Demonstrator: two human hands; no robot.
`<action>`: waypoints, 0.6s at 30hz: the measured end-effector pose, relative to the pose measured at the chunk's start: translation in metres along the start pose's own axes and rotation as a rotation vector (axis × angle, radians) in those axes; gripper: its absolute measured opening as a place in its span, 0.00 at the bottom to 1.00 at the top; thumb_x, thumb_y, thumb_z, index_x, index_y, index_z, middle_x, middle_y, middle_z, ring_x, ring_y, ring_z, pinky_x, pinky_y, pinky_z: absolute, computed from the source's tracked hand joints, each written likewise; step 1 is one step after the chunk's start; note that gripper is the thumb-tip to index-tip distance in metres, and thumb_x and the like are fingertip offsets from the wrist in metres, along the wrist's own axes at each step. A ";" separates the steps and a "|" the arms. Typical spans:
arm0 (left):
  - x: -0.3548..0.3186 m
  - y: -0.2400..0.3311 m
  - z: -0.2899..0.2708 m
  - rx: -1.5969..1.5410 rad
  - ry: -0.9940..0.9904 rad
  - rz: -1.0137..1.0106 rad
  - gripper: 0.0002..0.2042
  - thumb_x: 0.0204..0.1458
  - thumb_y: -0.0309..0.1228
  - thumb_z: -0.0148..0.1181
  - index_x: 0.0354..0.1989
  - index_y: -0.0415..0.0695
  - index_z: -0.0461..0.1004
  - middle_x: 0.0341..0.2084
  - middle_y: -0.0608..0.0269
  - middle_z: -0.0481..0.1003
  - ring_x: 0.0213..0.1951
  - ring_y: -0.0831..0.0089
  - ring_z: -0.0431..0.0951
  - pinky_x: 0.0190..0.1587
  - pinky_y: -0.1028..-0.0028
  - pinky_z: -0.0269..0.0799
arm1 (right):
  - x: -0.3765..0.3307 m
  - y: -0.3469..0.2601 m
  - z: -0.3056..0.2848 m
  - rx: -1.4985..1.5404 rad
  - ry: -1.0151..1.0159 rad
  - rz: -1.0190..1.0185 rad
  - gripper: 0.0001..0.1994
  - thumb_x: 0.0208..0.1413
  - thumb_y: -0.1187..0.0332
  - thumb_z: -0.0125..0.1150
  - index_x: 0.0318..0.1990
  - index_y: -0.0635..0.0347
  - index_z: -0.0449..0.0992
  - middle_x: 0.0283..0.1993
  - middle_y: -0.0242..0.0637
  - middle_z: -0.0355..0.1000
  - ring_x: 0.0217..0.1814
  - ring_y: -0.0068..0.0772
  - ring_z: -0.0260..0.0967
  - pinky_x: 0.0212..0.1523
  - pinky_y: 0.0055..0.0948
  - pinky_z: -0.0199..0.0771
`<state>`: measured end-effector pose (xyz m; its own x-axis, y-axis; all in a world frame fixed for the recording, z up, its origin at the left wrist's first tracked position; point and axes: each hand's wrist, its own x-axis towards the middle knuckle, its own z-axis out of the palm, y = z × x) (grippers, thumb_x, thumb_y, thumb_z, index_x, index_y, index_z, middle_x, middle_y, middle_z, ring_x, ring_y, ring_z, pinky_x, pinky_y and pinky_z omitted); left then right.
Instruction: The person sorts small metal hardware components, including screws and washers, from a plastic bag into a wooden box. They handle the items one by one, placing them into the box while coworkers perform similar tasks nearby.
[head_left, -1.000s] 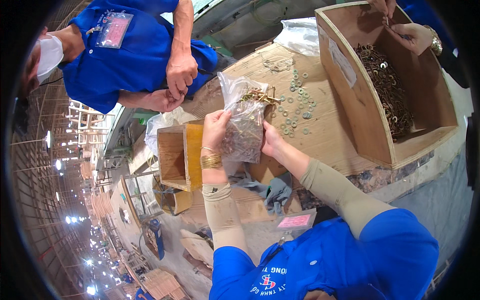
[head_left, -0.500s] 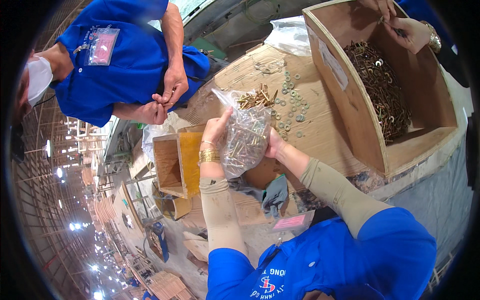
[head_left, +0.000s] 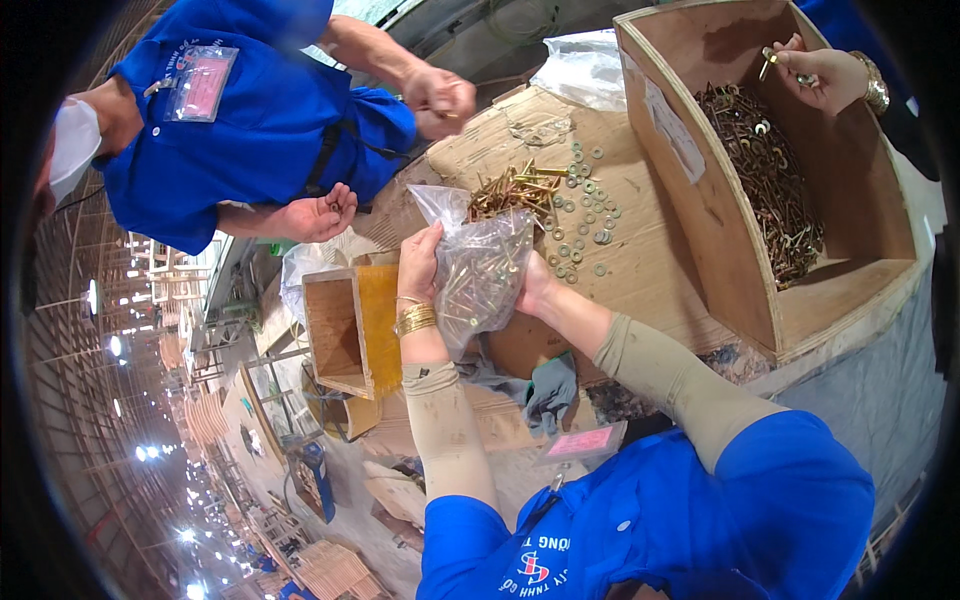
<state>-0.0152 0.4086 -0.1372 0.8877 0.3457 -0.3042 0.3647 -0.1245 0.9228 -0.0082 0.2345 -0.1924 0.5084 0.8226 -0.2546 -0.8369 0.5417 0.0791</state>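
A clear plastic bag (head_left: 480, 275), partly full of brass-coloured screws, is held between my two hands above the cardboard-covered table. My left hand (head_left: 420, 262) grips its left side, with the thumb up near the mouth. On the bag's right side my right hand (head_left: 537, 285) is closed round the plastic, its fingertips partly hidden behind it. At the bag's far, open end lies a heap of loose screws (head_left: 510, 192) on the cardboard (head_left: 640, 260). Several flat washers (head_left: 590, 205) are scattered just right of the heap.
A large wooden bin (head_left: 700, 215) of screws stands at the right; a co-worker's hand (head_left: 825, 78) holds a bolt over it. Another co-worker's hands (head_left: 325, 212) are at the far left. A yellow-sided wooden box (head_left: 378, 325) and a grey glove (head_left: 550, 390) lie nearer me.
The bag has sunk slightly toward me and more screws lie heaped at its mouth. The left co-worker's hands have parted; the right co-worker's hand has lifted a bolt.
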 end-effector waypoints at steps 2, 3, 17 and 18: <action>0.003 0.006 -0.003 0.288 0.011 -0.030 0.13 0.48 0.36 0.53 0.26 0.37 0.74 0.20 0.65 0.74 0.24 0.77 0.73 0.29 0.76 0.67 | 0.006 0.005 -0.001 0.013 0.063 -0.065 0.19 0.57 0.58 0.35 0.42 0.61 0.68 0.40 0.39 0.70 0.41 0.33 0.68 0.44 0.34 0.70; 0.003 0.007 -0.004 0.556 0.091 0.000 0.14 0.47 0.39 0.53 0.24 0.39 0.75 0.20 0.62 0.74 0.24 0.72 0.74 0.29 0.73 0.67 | 0.012 0.009 -0.001 0.029 0.099 -0.096 0.18 0.57 0.58 0.34 0.43 0.61 0.68 0.40 0.39 0.69 0.41 0.33 0.68 0.44 0.34 0.70; -0.049 0.029 0.074 1.274 0.228 0.405 0.14 0.41 0.39 0.58 0.37 0.49 0.74 0.22 0.53 0.74 0.28 0.58 0.75 0.32 0.65 0.70 | -0.085 0.013 -0.013 -1.258 0.202 -0.287 0.14 0.46 0.72 0.50 0.42 0.63 0.69 0.41 0.43 0.67 0.40 0.29 0.65 0.40 0.26 0.66; -0.055 0.031 0.074 1.219 0.247 0.363 0.14 0.41 0.38 0.57 0.37 0.48 0.74 0.22 0.54 0.74 0.28 0.60 0.75 0.32 0.66 0.70 | -0.094 0.004 -0.033 -1.381 0.149 -0.415 0.11 0.46 0.71 0.52 0.38 0.62 0.72 0.37 0.42 0.67 0.38 0.29 0.66 0.39 0.26 0.67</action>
<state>-0.0320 0.3170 -0.1098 0.9617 0.2592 0.0889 0.2510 -0.9634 0.0938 -0.0662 0.1542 -0.2002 0.8046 0.5793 -0.1304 -0.2056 0.0659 -0.9764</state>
